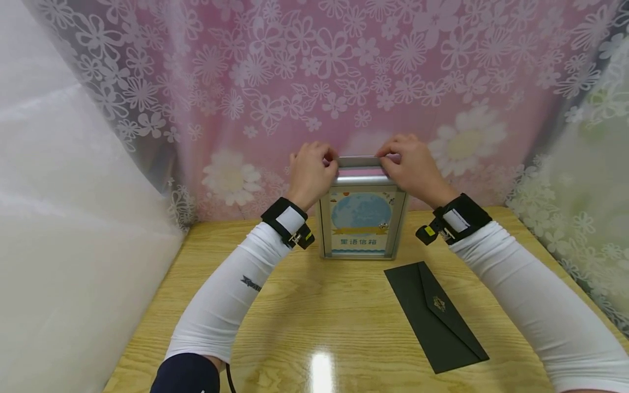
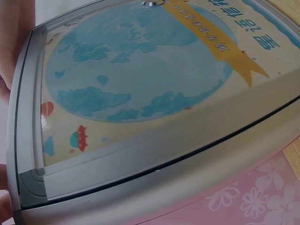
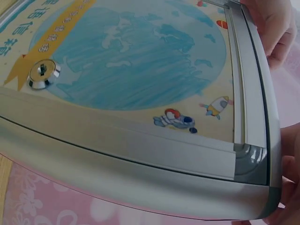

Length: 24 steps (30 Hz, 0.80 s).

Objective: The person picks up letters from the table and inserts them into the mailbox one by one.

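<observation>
A silver letter box (image 1: 363,249) stands upright at the back of the table, its front panel printed with a blue globe, a yellow ribbon and Chinese lettering. Along its top runs a raised lid flap (image 1: 357,161), with a pink strip showing beneath it. My left hand (image 1: 312,173) pinches the left end of this flap between thumb and fingers. At the other end, my right hand (image 1: 411,168) pinches it the same way. A round keyhole lock (image 3: 43,74) sits on the box front in the right wrist view. Each wrist view catches fingers along the box's top edge.
A dark green envelope (image 1: 432,316) with a gold emblem lies slantwise on the wood-grain table (image 1: 290,327), in front and to the right of the box. Behind the box hangs a pink flowered curtain (image 1: 304,109). A white sheet (image 1: 73,191) borders the left side.
</observation>
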Tool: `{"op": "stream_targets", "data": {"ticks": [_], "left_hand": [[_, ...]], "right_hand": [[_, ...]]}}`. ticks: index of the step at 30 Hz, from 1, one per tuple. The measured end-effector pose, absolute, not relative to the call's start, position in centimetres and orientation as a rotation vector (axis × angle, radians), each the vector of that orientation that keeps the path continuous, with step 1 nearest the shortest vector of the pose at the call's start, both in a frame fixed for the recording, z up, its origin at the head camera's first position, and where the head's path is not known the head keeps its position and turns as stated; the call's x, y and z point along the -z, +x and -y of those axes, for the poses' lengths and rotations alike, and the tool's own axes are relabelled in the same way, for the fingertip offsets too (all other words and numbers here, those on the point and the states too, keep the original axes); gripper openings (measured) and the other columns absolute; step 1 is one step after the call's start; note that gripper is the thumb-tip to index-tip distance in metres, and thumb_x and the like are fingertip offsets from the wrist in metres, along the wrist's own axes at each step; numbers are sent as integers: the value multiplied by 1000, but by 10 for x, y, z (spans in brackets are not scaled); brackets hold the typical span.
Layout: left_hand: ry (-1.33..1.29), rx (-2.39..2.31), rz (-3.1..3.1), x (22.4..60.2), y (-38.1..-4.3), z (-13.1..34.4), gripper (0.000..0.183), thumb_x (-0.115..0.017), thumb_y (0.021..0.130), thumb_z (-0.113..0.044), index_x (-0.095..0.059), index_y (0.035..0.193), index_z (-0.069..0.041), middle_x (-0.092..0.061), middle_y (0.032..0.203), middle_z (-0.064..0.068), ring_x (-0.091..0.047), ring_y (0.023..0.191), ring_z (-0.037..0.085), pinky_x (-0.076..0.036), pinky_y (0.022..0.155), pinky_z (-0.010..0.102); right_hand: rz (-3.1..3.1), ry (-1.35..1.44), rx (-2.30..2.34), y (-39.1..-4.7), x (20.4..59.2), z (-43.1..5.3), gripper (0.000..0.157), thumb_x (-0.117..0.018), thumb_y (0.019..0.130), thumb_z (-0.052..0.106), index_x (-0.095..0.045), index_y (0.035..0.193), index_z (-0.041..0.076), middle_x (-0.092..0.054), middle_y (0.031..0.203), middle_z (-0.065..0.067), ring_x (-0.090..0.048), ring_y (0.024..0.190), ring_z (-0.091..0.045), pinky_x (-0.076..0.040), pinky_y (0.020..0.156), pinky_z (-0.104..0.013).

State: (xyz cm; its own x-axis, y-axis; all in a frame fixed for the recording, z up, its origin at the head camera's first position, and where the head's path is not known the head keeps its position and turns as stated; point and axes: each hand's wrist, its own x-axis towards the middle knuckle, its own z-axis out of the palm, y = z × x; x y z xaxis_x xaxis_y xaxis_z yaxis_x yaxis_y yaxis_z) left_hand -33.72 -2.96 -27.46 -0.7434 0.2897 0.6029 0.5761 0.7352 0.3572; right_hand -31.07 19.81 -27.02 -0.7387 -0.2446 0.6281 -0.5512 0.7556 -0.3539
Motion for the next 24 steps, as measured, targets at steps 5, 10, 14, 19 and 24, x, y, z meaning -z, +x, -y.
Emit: {"op": "stream_targets", "data": {"ticks": [5,10,14,19,24], "left_hand": [[-679,678,2426,277,-334,32,15,-57,92,-23,-71,89,-19,-61,94,-3,-48,90,17,-34,79,41],[-698,661,2423,279,-334,31,17,-55,93,-24,-71,91,-20,-60,95,-2,-47,91,17,-37,78,40],[-706,668,2417,281,-334,31,17,-55,93,-24,-71,91,-19,-60,94,-2,-47,89,17,-38,77,39],[-733,704,2375,283,-333,32,16,-56,92,-22,-71,92,-17,-59,93,-1,-47,86,17,-40,75,38],[-763,761,2304,286,-328,35,15,-56,91,-18,-70,95,-14,-61,95,1,-49,89,17,-41,81,40]], "right_hand": [[2418,603,-699,-310,273,-200,17,-60,91,9,-73,96,0,-63,105,-11,-51,98,-29,-20,110,-49],[2405,618,-679,-311,275,-201,18,-59,92,11,-73,96,0,-65,106,-12,-56,100,-28,-13,113,-47],[2407,621,-682,-309,275,-202,18,-59,92,10,-72,98,1,-65,107,-13,-54,103,-29,-18,111,-48],[2391,615,-699,-305,275,-204,18,-59,92,11,-71,99,1,-64,108,-14,-52,104,-29,-20,111,-46],[2390,568,-740,-299,275,-208,20,-58,92,16,-70,101,2,-63,113,-13,-49,108,-28,-28,104,-50]]}}
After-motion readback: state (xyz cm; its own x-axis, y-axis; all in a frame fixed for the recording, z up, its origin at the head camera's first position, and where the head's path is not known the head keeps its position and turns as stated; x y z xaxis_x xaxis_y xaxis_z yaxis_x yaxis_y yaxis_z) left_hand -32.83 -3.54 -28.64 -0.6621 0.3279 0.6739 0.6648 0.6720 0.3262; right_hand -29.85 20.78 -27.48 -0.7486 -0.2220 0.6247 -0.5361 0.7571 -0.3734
